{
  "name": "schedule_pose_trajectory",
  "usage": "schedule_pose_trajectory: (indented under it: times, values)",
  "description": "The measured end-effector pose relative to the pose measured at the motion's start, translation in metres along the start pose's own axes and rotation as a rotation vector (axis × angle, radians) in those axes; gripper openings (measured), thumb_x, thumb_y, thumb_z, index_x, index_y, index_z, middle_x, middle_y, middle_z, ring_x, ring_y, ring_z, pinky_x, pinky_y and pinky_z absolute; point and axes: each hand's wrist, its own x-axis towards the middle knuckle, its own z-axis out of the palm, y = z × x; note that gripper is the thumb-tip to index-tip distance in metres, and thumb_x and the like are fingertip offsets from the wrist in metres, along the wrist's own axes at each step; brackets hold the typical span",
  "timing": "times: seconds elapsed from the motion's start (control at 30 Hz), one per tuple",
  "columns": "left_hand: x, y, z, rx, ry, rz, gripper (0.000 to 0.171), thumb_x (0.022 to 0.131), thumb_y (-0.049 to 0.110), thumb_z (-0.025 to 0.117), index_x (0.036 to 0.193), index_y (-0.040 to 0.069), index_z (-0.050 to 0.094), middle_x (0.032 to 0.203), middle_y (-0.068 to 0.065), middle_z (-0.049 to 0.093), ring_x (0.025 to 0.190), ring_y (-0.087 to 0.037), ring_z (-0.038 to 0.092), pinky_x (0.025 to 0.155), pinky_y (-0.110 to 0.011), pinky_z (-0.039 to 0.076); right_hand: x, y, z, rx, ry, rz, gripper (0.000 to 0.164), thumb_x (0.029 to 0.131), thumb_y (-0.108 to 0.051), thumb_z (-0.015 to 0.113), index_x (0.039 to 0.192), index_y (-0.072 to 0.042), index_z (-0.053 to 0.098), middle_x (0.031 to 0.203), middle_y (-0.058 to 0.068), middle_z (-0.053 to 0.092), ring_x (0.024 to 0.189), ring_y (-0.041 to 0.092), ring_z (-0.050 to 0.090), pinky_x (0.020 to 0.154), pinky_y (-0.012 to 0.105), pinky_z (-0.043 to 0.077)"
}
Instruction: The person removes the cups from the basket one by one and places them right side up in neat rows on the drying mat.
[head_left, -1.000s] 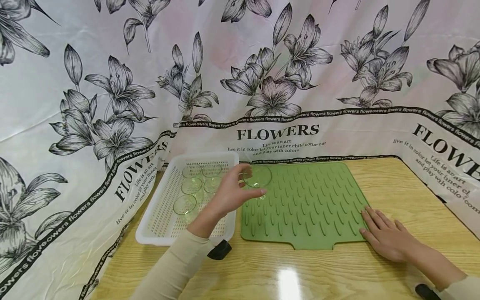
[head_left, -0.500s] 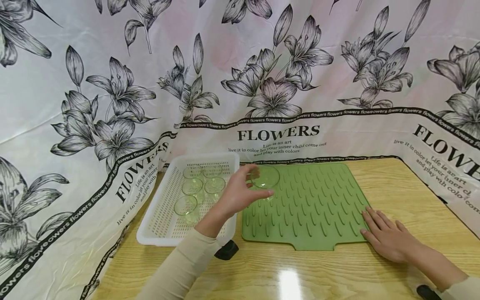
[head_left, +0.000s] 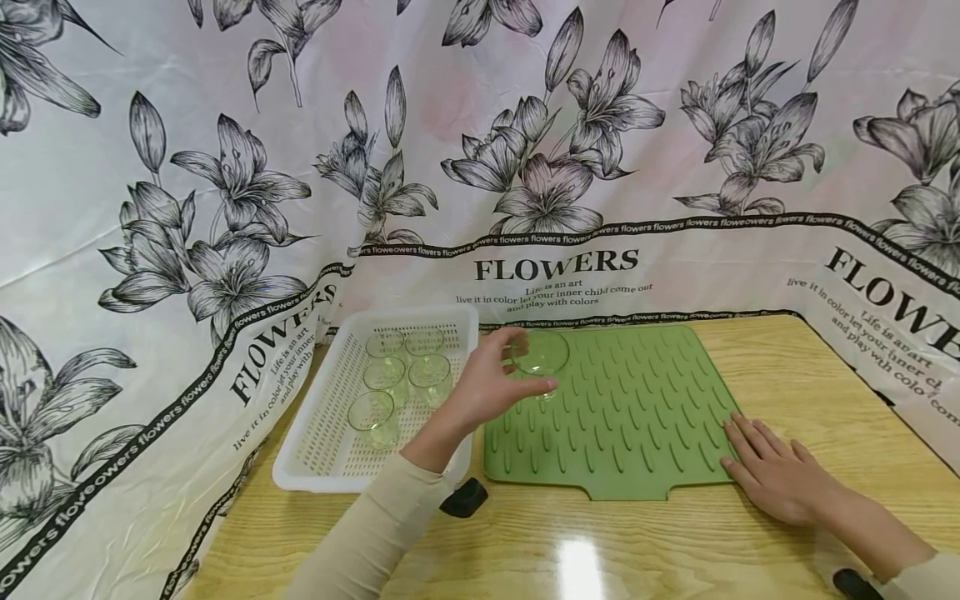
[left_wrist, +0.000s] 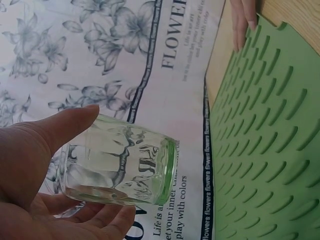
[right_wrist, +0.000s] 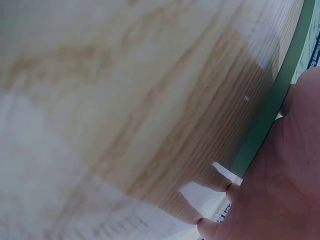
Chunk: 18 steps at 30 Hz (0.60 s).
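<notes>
My left hand [head_left: 487,379] grips a clear drinking glass [head_left: 542,354] between thumb and fingers, above the left part of a green ridged drying mat [head_left: 622,408]. In the left wrist view the glass [left_wrist: 120,162] shows a thick, green-tinted base that points toward the mat side, and the mat [left_wrist: 270,135] lies beyond it. My right hand [head_left: 780,471] lies flat, fingers straight, its fingertips on the mat's right edge. In the right wrist view, the palm side of that hand [right_wrist: 285,170] borders the mat's green edge [right_wrist: 275,95] over the wood.
Left of the mat stands a white perforated basket [head_left: 300,467] holding several clear glasses [head_left: 371,412]. All of this rests on a wooden table [head_left: 525,542]. Behind and to the left hangs a flower-print cloth [head_left: 420,192], close to the basket and the mat's far edge.
My left hand has carried the glass a little to the right, further over the mat, uncovering more of the basket's glasses. The right hand stays put.
</notes>
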Motion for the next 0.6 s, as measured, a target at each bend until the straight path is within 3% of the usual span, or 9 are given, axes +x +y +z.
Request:
schedule_pose_trajectory:
  times: [0.6]
  values:
    - [0.006, 0.002, 0.012, -0.019, 0.007, 0.007, 0.083, 0.082, 0.026, 0.089, 0.15, 0.008, 0.045, 0.138, -0.007, 0.054, 0.131, -0.026, 0.052, 0.113, -0.038, 0.045, 0.001, 0.0, 0.001, 0.001, 0.001, 0.001, 0.072, 0.112, -0.043, 0.035, 0.159, 0.007, 0.017, 0.166, 0.031, 0.01, 0.148, 0.057, 0.012, 0.106, 0.083, 0.008]
